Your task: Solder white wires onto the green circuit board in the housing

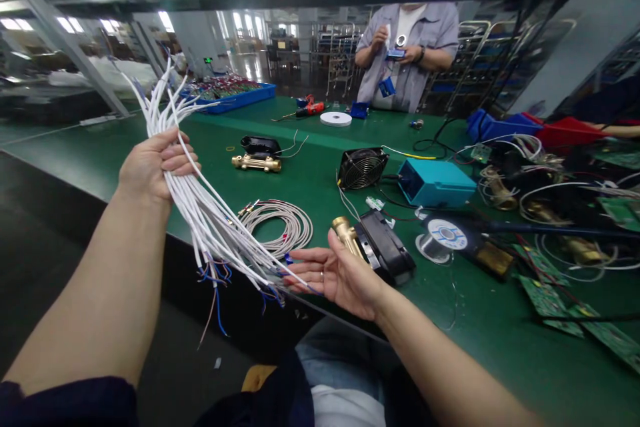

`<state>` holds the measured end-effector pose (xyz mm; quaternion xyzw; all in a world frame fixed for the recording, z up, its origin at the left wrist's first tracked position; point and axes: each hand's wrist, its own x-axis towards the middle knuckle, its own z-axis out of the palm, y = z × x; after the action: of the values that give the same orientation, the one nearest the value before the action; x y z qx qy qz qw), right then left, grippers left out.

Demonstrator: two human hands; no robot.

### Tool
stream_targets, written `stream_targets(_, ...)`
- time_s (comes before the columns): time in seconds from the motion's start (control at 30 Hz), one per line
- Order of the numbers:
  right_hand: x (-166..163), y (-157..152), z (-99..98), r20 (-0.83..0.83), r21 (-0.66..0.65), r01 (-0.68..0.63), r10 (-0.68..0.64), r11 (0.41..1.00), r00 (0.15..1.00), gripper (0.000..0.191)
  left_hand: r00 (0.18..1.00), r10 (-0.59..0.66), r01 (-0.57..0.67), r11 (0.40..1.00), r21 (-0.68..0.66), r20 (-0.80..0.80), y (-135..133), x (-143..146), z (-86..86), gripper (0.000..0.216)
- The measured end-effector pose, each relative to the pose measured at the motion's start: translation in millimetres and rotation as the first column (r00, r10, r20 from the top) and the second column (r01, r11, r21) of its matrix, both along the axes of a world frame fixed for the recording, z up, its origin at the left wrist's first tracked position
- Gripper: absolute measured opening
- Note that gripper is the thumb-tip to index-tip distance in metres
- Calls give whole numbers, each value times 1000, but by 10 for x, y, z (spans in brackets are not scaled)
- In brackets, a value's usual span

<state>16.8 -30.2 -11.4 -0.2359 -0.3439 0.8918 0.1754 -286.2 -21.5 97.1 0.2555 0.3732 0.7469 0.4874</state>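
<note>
My left hand (159, 163) is wrapped round a bundle of white cables (200, 213) and holds it up over the bench's front edge. Stripped blue and brown wire ends fan out at the bundle's lower end. My right hand (335, 277) has its palm turned up and fingers stretched out beside those lower ends, touching a few of them. Behind the bundle lies a coil of thin grey cable (295, 213) with metal tips. Close behind my right hand is a brass fitting (345, 233) joined to a black housing (384, 245).
On the green bench (310, 180) are a small fan (363, 168), a teal box (440, 183), a solder spool (447, 235), circuit boards (547, 303) and a brass pipe piece (256, 163). A blue tray (245, 99) stands farther back. Across the bench, a person (407, 60) handles blue parts.
</note>
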Motion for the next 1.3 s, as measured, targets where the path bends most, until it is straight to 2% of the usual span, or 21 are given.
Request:
stream_targets(0.07,-4,12,-17,33,107,54,-58,993,998,62,1000,3,-3,1000,-2,20,-7,-11,-8,55)
stream_targets(0.17,-12,59,-70,114,334,63,-107,940,988,70,999,-2,3,1000,-13,54,-4,-23,-20,54)
stream_targets(0.27,-27,103,-106,198,525,-27,-92,851,976,75,997,-15,16,1000,-12,80,3,-12,-29,53)
stream_targets(0.4,-38,105,-68,246,728,-85,-144,680,958,60,997,-45,45,999,6,57,-64,80,-56,50)
stream_targets(0.47,-45,128,-46,274,791,-106,-194,603,942,57,997,-75,74,997,15,18,-112,131,-104,43)
stream_targets(0.57,-64,213,-4,249,835,-98,-213,541,945,52,991,-130,131,990,45,-37,-192,199,-220,29)
stream_targets(0.67,-92,284,79,207,865,-60,-245,499,947,50,976,-208,212,976,57,-60,-315,288,-351,38)
stream_targets(0.83,-235,328,230,198,891,-53,-282,450,939,49,935,-351,352,936,18,-59,-487,447,-503,41)
stream_targets(1.03,-447,260,453,56,885,74,-262,460,963,50,914,-405,402,912,-86,-19,-582,714,-523,42)
stream_targets(1.2,-602,303,520,-1,841,146,-268,521,963,68,893,-449,436,881,-186,-36,-619,859,-600,48)
stream_targets(1.3,-693,326,484,-104,787,196,-188,585,977,70,873,-485,461,856,-235,-53,-607,914,-693,53)
